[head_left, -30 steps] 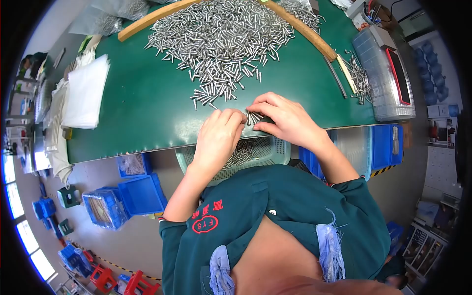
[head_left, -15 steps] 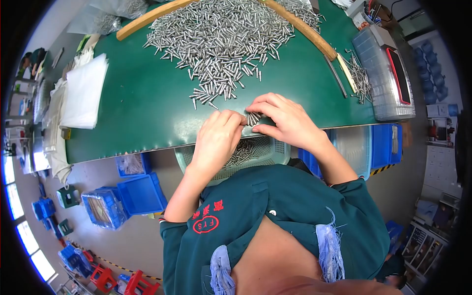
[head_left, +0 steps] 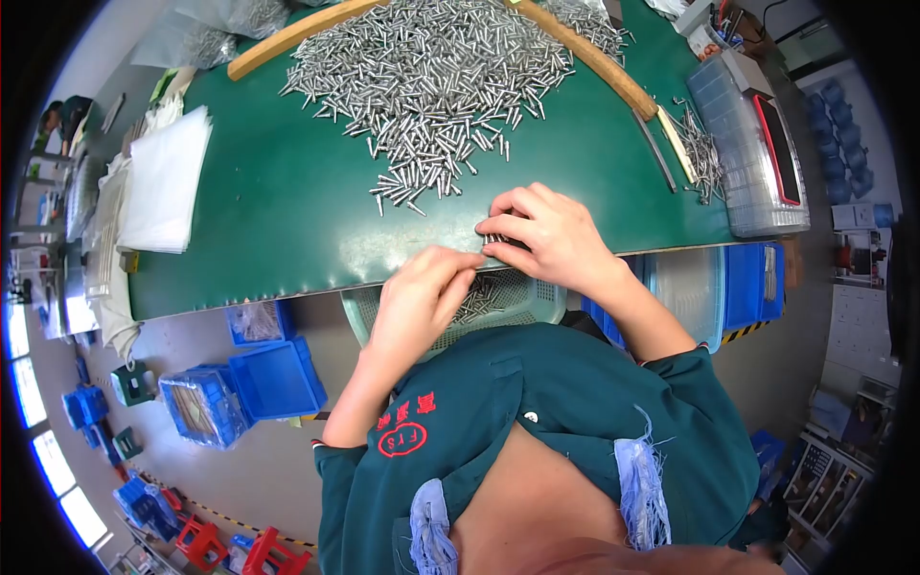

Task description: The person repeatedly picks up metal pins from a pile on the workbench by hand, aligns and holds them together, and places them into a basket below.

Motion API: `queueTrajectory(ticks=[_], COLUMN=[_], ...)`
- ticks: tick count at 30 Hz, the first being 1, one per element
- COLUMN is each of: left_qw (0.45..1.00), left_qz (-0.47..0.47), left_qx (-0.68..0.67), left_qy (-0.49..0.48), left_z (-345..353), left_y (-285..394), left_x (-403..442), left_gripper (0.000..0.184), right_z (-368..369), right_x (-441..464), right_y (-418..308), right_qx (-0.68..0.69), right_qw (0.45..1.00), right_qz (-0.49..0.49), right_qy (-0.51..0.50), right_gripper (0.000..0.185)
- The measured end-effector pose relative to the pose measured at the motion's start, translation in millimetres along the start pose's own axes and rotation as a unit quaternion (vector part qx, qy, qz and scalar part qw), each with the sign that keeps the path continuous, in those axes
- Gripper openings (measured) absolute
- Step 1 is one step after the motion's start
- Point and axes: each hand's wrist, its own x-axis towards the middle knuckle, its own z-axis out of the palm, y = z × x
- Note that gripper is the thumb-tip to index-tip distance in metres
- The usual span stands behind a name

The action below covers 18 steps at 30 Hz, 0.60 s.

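My right hand (head_left: 551, 235) curls at the front edge of the green table, its fingers and thumb closed around a small bunch of metal pins (head_left: 494, 239). Just below and to the left, my left hand (head_left: 422, 295) has thumb and forefinger pinched together, the tips close to that bunch. Whatever the left fingertips hold is too small to make out. Beyond both hands spreads a large heap of loose silvery metal pins (head_left: 431, 86). Under the table edge, a pale green perforated basket (head_left: 522, 309) contains more pins (head_left: 474, 305), partly hidden by my left hand.
Two wooden strips (head_left: 292, 36) (head_left: 599, 65) flank the heap on the green table (head_left: 259, 192). White sheets (head_left: 165, 182) lie at left. On the right are longer metal pieces (head_left: 704, 153) and a clear plastic box (head_left: 733, 144). Blue bins (head_left: 278, 379) stand on the floor.
My left hand has dropped slightly down, away from the bunch's upper part toward the table edge. My right fingers have closed further over the pins. The heap looks the same.
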Motion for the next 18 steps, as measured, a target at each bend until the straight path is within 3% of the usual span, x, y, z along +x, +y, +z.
queueTrajectory(ticks=[1, 4, 7, 11, 14, 18], left_qw=[0.994, 0.984, 0.997, 0.967, 0.959, 0.950], left_qz=[-0.050, -0.035, 0.051, 0.162, 0.185, 0.203], left_qx=[-0.092, -0.173, -0.019, 0.155, 0.192, 0.216], left_qy=[-0.031, -0.028, 0.061, 0.123, 0.100, 0.093], left_z=[-1.9, 4.4, 11.5, 17.2, 23.7, 30.5], left_y=[3.1, 0.7, -9.5, -14.2, -12.5, -23.0], left_x=[-4.1, -9.4, -1.4, 17.9, 30.9, 36.1], left_gripper=[0.015, 0.013, 0.014, 0.021, 0.026, 0.029], right_z=[-0.2, 0.8, -0.5, -15.7, -51.8, -144.6], right_x=[-1.1, -1.2, -0.2, 2.6, 3.9, -30.6], right_y=[0.8, 1.5, 1.3, 3.9, 32.7, 111.6], right_qx=[0.000, 0.001, 0.004, 0.075, -0.003, -0.181], right_qw=[1.000, 1.000, 1.000, 0.995, 0.991, 0.918], right_qz=[-0.001, -0.002, 0.004, 0.058, 0.066, 0.187], right_qy=[0.003, 0.012, 0.002, -0.025, 0.118, 0.299], right_gripper=[0.023, 0.022, 0.025, 0.033, 0.035, 0.038])
